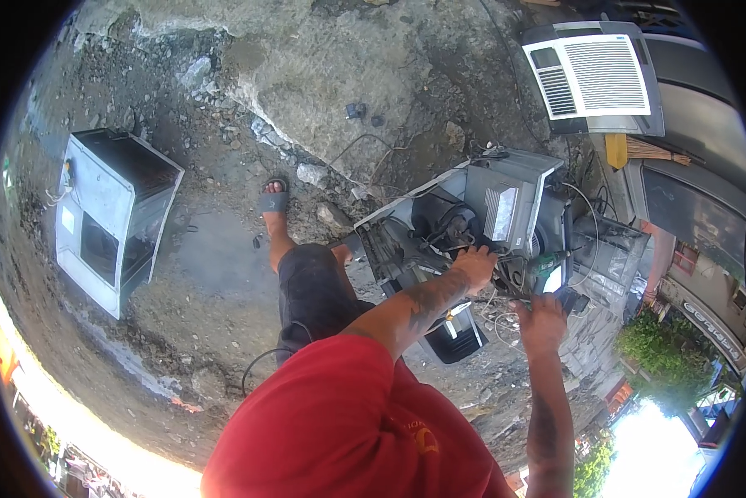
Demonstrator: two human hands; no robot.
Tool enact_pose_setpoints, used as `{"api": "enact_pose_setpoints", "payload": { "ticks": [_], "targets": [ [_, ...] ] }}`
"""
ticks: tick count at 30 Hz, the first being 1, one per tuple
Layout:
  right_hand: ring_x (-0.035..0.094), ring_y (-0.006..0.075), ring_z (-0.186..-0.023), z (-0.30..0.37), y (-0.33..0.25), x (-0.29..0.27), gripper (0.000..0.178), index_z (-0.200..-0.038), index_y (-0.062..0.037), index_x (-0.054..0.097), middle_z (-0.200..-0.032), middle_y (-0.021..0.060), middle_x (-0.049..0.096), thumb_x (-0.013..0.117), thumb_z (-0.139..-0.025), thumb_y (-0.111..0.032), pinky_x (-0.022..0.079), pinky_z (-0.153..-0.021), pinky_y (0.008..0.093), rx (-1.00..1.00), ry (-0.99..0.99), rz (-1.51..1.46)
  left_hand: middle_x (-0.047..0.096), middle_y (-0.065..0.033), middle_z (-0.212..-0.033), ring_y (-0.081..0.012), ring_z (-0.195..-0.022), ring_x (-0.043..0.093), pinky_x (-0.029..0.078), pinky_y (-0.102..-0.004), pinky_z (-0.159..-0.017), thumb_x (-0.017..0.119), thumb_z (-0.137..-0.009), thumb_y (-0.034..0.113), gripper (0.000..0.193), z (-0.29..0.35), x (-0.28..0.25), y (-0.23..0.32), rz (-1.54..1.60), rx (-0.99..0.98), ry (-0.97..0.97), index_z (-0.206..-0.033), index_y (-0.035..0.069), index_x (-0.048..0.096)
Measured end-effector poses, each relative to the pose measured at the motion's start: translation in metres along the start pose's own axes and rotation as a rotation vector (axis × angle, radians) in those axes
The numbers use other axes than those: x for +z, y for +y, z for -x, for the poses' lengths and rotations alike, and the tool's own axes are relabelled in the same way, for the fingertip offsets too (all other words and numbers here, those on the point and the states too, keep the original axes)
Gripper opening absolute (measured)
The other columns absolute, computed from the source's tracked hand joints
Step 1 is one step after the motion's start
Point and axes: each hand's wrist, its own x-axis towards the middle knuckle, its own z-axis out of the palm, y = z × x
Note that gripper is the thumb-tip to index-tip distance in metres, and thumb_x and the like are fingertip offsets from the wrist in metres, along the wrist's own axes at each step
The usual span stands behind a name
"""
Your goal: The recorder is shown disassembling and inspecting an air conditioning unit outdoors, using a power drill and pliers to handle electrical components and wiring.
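The right hand [541, 324] covers the grip of the drill [547, 267]; the left hand's [475, 266] fingertips vanish inside the unit [489, 220]; both too small to judge.

Harsh daylight, blown-out glare along the lower rim, strong fisheye bending, dark vignette.

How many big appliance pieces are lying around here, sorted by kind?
Opened unit under both hands: 1
Empty metal casing on the ground: 1
White louvred front panel: 1
Total: 3
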Motion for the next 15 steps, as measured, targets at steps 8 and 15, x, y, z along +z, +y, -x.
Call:
{"api": "enact_pose_setpoints", "payload": {
  "ticks": [8,15],
  "targets": [
    [0.057,0.0216,-0.061,-0.015,0.004,0.033,0.052,-0.078,-0.0012,0.062,-0.068,0.0076,0.055,0.049,-0.097,-0.048,0.043,-0.049,0.0348,1.077,-0.394,-1.191,0.054,-0.0185,-0.116,-0.0383,-0.11,0.056,0.044,-0.0531,-0.091,0.054,-0.086,0.017,0.032,-0.005,-0.006,0.006,0.021,-0.026,0.039,-0.116,0.004,0.056],
    [0.061,0.0336,-0.083,-0.008,-0.014,-0.013,0.026,-0.094,-0.0014,0.064,-0.098,0.0143,0.056,0.071,-0.083,-0.023,0.049,-0.063,0.0409,0.331,0.1,-0.317,0.055,-0.0169,-0.116,-0.0367,-0.111,0.055,0.044,-0.0535,-0.09,0.053,-0.086,0.017,0.032,-0.004,0.0,-0.003,-0.059,0.0,0.006,-0.115,0.005,0.057]
  ]
}}
